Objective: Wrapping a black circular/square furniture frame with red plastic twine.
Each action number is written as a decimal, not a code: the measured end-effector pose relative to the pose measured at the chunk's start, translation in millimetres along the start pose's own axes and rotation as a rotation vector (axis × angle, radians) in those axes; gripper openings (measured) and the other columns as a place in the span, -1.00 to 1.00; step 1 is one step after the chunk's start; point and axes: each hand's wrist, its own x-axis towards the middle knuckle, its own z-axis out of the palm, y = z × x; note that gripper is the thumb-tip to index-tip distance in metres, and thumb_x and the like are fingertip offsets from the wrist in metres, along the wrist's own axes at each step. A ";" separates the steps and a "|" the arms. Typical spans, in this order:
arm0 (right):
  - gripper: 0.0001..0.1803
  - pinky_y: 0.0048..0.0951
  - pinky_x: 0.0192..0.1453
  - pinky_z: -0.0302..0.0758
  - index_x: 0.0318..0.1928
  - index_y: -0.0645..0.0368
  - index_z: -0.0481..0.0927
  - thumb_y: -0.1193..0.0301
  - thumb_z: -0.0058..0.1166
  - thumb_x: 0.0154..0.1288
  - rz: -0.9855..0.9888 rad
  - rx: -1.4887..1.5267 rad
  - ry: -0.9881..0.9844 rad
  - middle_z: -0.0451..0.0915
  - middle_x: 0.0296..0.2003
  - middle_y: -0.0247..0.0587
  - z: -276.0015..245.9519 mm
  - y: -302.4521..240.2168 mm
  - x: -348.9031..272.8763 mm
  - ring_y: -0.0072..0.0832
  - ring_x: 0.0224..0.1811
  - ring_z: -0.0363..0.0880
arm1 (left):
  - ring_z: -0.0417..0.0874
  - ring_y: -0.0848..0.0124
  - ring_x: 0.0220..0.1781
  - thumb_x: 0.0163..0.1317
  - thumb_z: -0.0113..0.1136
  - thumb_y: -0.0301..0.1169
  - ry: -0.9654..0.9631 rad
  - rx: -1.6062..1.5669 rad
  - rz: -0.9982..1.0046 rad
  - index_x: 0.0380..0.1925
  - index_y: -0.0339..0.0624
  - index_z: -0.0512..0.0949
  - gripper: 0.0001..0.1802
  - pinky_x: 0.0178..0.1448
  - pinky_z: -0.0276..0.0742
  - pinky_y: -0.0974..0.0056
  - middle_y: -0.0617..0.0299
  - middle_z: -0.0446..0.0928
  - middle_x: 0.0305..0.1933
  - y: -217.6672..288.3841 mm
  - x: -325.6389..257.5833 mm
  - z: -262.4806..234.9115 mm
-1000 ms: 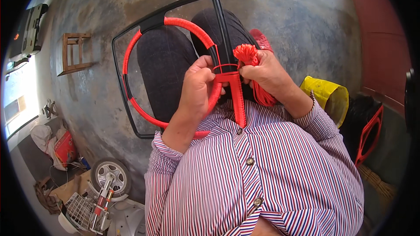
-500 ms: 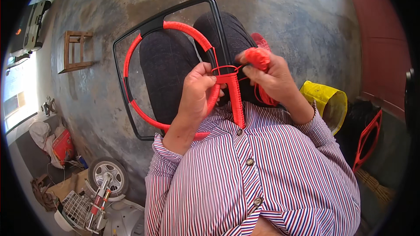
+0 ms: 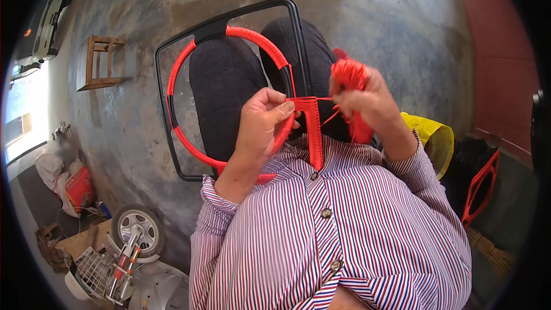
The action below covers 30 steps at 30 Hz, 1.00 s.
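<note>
Bare concrete floor (image 3: 367,34), stained and patchy, fills the background beneath the seated person.

Left hand (image 3: 261,123): fingers closed around the red-wrapped ring (image 3: 252,37) at its right side, thumb lying on the wrapped bar just where a straight red-wrapped spoke (image 3: 314,138) meets the ring. Grip appears firm; fingers together.

Right hand (image 3: 367,100): fingers clamped on a bundle of red cord (image 3: 349,74), which sits at the fingertips and trails below the palm. A thin strand runs taut from these fingers leftward to the wrapped section beside the left thumb.

Black frame (image 3: 295,40): a rounded-rectangular outline surrounding the ring, resting over the person's dark-trousered knees, just beyond both sets of fingers. Parts of the ring on its upper left remain black, unwrapped.

Surroundings: a yellow bag (image 3: 436,138) lies near the right wrist, to its outer side. A second red frame (image 3: 479,189) stands farther out on that side. Well apart to the left of the left hand fingers are a small wooden stool (image 3: 100,60), a wheel (image 3: 136,229) and a wire basket (image 3: 94,272).
</note>
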 end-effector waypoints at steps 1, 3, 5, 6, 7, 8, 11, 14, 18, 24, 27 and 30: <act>-0.84 -0.60 -0.53 0.40 -0.24 0.27 0.59 0.62 0.13 0.11 0.013 0.004 0.051 0.58 -0.48 -0.34 -11.8 -5.1 5.9 -0.67 -0.58 0.48 | 0.71 0.36 -0.33 0.33 0.15 -0.52 0.014 -0.042 -0.002 -0.19 -0.24 0.47 -0.90 -0.31 0.68 0.31 0.08 0.64 -0.27 1.4 1.0 2.8; -0.85 -0.60 -0.55 0.37 -0.22 0.25 0.59 0.56 0.13 0.15 0.029 -0.034 0.118 0.61 -0.49 -0.28 -35.5 -21.5 12.9 -0.67 -0.61 0.47 | 0.70 0.35 -0.34 0.38 0.11 -0.41 0.046 -0.128 -0.007 -0.16 -0.24 0.48 -0.86 -0.31 0.66 0.29 0.09 0.65 -0.27 7.2 2.9 9.6; -0.87 -0.62 -0.57 0.34 -0.20 0.24 0.54 0.49 0.13 0.26 -0.018 -0.080 0.314 0.58 -0.52 -0.24 -60.3 -37.8 7.9 -0.66 -0.66 0.41 | 0.70 0.35 -0.34 0.41 0.07 -0.30 -0.044 -0.141 -0.056 -0.11 -0.24 0.49 -0.77 -0.32 0.64 0.30 0.10 0.65 -0.27 4.6 7.6 -0.8; -0.86 -0.61 -0.56 0.36 -0.20 0.22 0.55 0.43 0.13 0.30 -0.037 -0.126 0.379 0.61 -0.49 -0.25 -80.0 -46.2 3.9 -0.66 -0.64 0.43 | 0.70 0.35 -0.34 0.42 0.04 -0.25 -0.090 -0.152 -0.085 -0.09 -0.23 0.50 -0.73 -0.32 0.63 0.30 0.10 0.65 -0.27 4.0 9.1 -4.0; -0.85 -0.60 -0.54 0.38 -0.19 0.20 0.56 0.38 0.14 0.34 -0.064 -0.168 0.438 0.63 -0.47 -0.25 -105.0 -49.8 -1.3 -0.67 -0.63 0.45 | 0.69 0.35 -0.34 0.42 0.04 -0.23 -0.071 -0.156 -0.082 -0.09 -0.23 0.50 -0.71 -0.32 0.62 0.30 0.10 0.65 -0.27 1.4 10.7 -3.9; -0.84 -0.60 -0.52 0.39 -0.20 0.17 0.55 0.34 0.12 0.39 -0.086 -0.023 0.501 0.60 -0.47 -0.29 -127.6 -54.9 -8.3 -0.67 -0.59 0.45 | 0.69 0.35 -0.35 0.42 0.03 -0.21 -0.051 -0.164 -0.083 -0.09 -0.24 0.51 -0.69 -0.31 0.62 0.30 0.10 0.65 -0.27 1.3 10.5 -2.9; -0.80 -0.59 -0.43 0.39 -0.24 0.12 0.53 0.27 0.04 0.49 -0.259 0.385 0.483 0.48 -0.51 -0.39 -213.5 -67.3 -40.2 -0.65 -0.52 0.41 | 0.67 0.36 -0.36 0.43 0.02 -0.20 -0.060 -0.167 -0.086 -0.10 -0.23 0.53 -0.68 -0.30 0.61 0.29 0.11 0.66 -0.27 -0.9 11.0 -4.8; -0.77 -0.52 -0.35 0.39 -0.25 0.10 0.52 0.23 0.01 0.52 -0.345 0.622 0.477 0.37 -0.56 -0.44 -251.1 -60.4 -62.0 -0.62 -0.50 0.35 | 0.66 0.36 -0.37 0.43 0.01 -0.19 -0.066 -0.165 -0.097 -0.11 -0.23 0.54 -0.68 -0.28 0.60 0.28 0.12 0.66 -0.27 2.8 11.9 -2.6; -0.77 -0.41 -0.30 0.40 -0.25 0.11 0.49 0.22 0.02 0.51 -0.378 0.678 0.366 0.37 -0.56 -0.43 -289.6 -42.3 -73.9 -0.60 -0.53 0.32 | 0.66 0.35 -0.35 0.43 -0.01 -0.20 -0.073 -0.153 -0.108 -0.11 -0.24 0.55 -0.67 -0.26 0.59 0.27 0.11 0.66 -0.26 3.6 10.3 -2.7; -0.72 -0.37 -0.33 0.43 -0.30 0.11 0.43 0.20 0.06 0.48 -0.463 0.570 0.817 0.39 -0.55 -0.40 -291.0 -27.6 -50.5 -0.51 -0.55 0.34 | 0.64 0.35 -0.34 0.42 0.01 -0.21 -0.056 -0.154 -0.104 -0.10 -0.29 0.55 -0.66 -0.21 0.61 0.26 0.09 0.66 -0.23 -1.5 12.0 -4.9; -0.67 -0.43 -0.37 0.42 -0.41 0.08 0.34 0.23 0.02 0.50 -0.526 0.522 0.953 0.36 -0.57 -0.36 -333.3 -22.8 -40.6 -0.47 -0.54 0.34 | 0.62 0.37 -0.28 0.42 0.01 -0.21 -0.052 -0.111 -0.138 -0.09 -0.31 0.55 -0.65 -0.18 0.61 0.29 0.10 0.64 -0.21 1.9 7.5 -2.2; -0.66 -0.44 -0.38 0.42 -0.44 0.10 0.33 0.25 -0.01 0.51 -0.481 0.573 1.013 0.35 -0.58 -0.34 -335.4 -9.9 -38.2 -0.46 -0.54 0.33 | 0.60 0.39 -0.22 0.41 0.03 -0.21 -0.053 -0.094 -0.134 -0.09 -0.31 0.55 -0.65 -0.13 0.59 0.30 0.14 0.62 -0.20 4.9 6.5 0.7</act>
